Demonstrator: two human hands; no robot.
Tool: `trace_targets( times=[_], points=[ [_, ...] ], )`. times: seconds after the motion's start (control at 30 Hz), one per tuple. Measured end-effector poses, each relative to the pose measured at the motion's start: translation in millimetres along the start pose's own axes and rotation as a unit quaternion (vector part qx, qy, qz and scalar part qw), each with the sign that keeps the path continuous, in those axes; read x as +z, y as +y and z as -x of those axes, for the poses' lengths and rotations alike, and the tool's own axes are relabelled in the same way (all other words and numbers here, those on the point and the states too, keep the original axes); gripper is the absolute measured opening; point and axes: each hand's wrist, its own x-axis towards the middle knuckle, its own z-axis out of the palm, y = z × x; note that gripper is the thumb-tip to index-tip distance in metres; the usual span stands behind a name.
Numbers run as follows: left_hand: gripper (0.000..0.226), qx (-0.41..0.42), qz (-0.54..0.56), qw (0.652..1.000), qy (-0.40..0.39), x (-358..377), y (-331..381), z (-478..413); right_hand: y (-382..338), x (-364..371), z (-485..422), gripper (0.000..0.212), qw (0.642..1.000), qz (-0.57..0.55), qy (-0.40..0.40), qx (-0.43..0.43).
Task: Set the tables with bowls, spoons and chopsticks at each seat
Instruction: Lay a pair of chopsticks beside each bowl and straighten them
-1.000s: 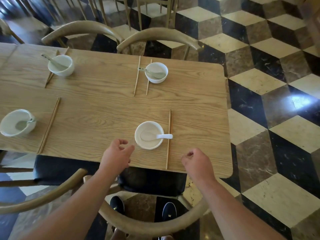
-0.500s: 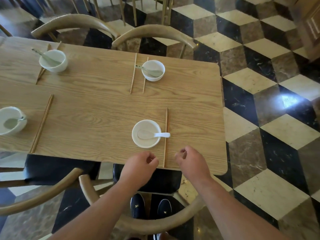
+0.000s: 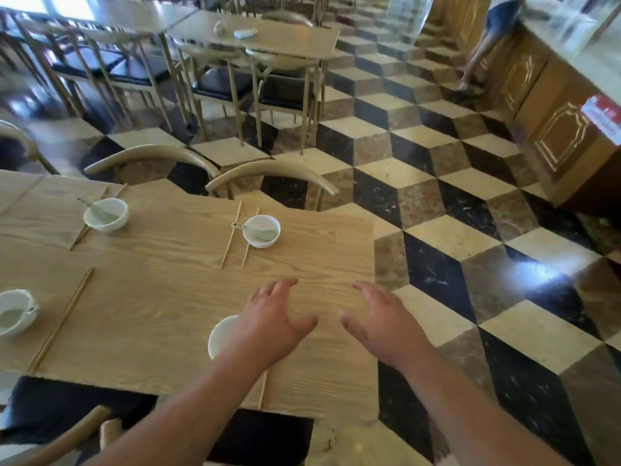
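Note:
A wooden table (image 3: 161,307) carries four place settings. The near white bowl (image 3: 220,336) is half hidden under my left hand (image 3: 272,324), which hovers open above it with fingers spread. Only the lower end of its chopsticks (image 3: 262,388) shows below my wrist. My right hand (image 3: 383,321) is open too, empty, over the table's right part. Across the table sits a bowl with a spoon (image 3: 262,231) beside a split pair of chopsticks (image 3: 232,238). Further left are another bowl with a spoon (image 3: 106,215) and, at the left edge, a bowl (image 3: 15,312) next to chopsticks (image 3: 62,319).
Two curved wooden chair backs (image 3: 272,173) stand at the table's far side, and a chair with a black seat (image 3: 265,435) is right below me. More tables and chairs (image 3: 255,38) fill the back. A wooden counter (image 3: 551,105) with a person beside it lines the right.
My view has tilted up to take in the room. Both hands have risen from the table's near edge and spread open; my left hand now covers the near bowl.

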Motion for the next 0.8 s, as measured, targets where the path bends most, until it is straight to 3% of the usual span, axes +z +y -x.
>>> trace_targets(
  times=[0.17,0.43,0.57,0.8],
  points=[
    [0.085,-0.016,-0.010,0.998,0.057,17,123,-16,81,-109,-6,0.085,0.999,-0.006,0.006,-0.050],
    [0.070,0.008,-0.034,0.999,0.028,68,329,-49,239,-264,-4,0.069,0.997,0.063,0.022,-0.044],
    [0.069,-0.001,-0.039,0.998,0.039,68,366,-81,273,-304,-40,0.068,0.996,0.062,0.038,-0.051],
    [0.070,-0.059,0.008,0.996,0.071,53,374,-169,255,-341,-146,0.064,0.992,0.073,-0.003,-0.103]
  ],
)
